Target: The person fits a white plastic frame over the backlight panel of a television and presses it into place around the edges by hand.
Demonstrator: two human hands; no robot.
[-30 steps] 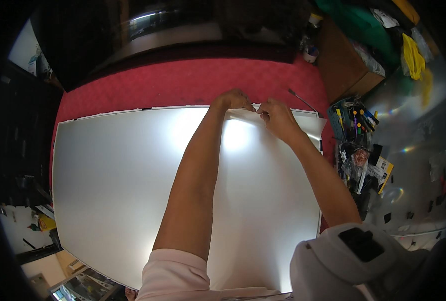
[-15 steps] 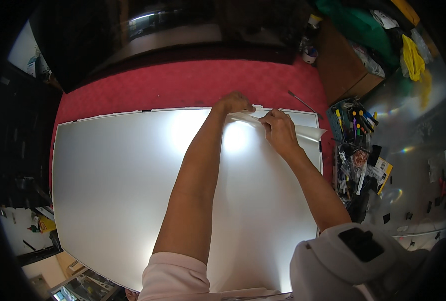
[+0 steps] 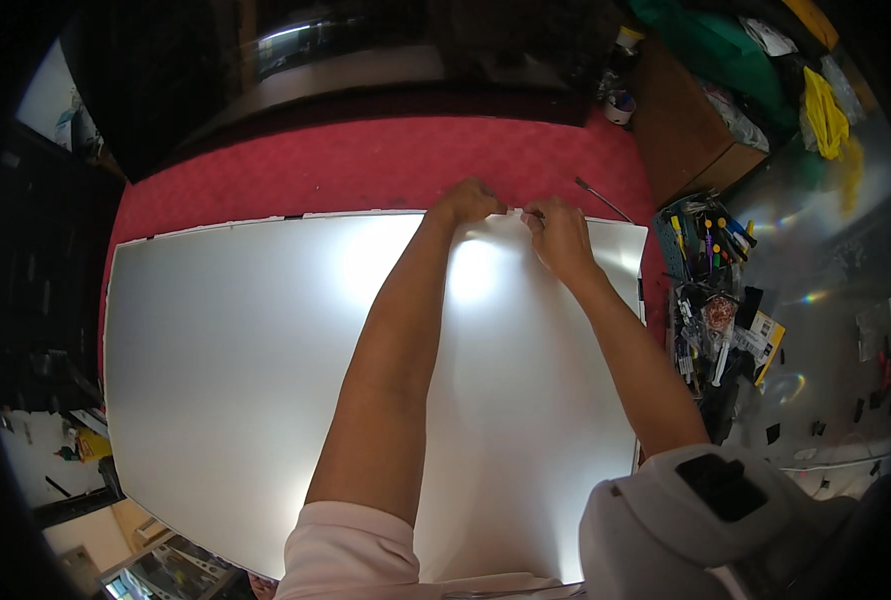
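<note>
A large white translucent sheet (image 3: 245, 350) covers a rectangular panel with light showing through it. My left hand (image 3: 468, 203) is at the panel's far edge, right of middle, fingers curled at a small white tab on the rim; exactly what they grip is partly hidden. Just right of it, my right hand (image 3: 557, 228) has fingertips pinched on the sheet's far edge. A thin metal tool (image 3: 602, 198) lies beyond the panel's top right corner on the red padded surface (image 3: 365, 150).
A large dark screen (image 3: 365, 60) stands behind. At right are a cardboard box (image 3: 685, 140), yellow bags (image 3: 825, 115), a basket of tools (image 3: 710, 235) and a pile of parts (image 3: 720, 335). Another dark screen (image 3: 50, 270) is at left, a small monitor (image 3: 165, 570) at lower left.
My right hand has moved up toward the far edge since half a second ago. The sheet's lifted right corner now lies flatter. My left hand stays at the rim, shifted slightly.
</note>
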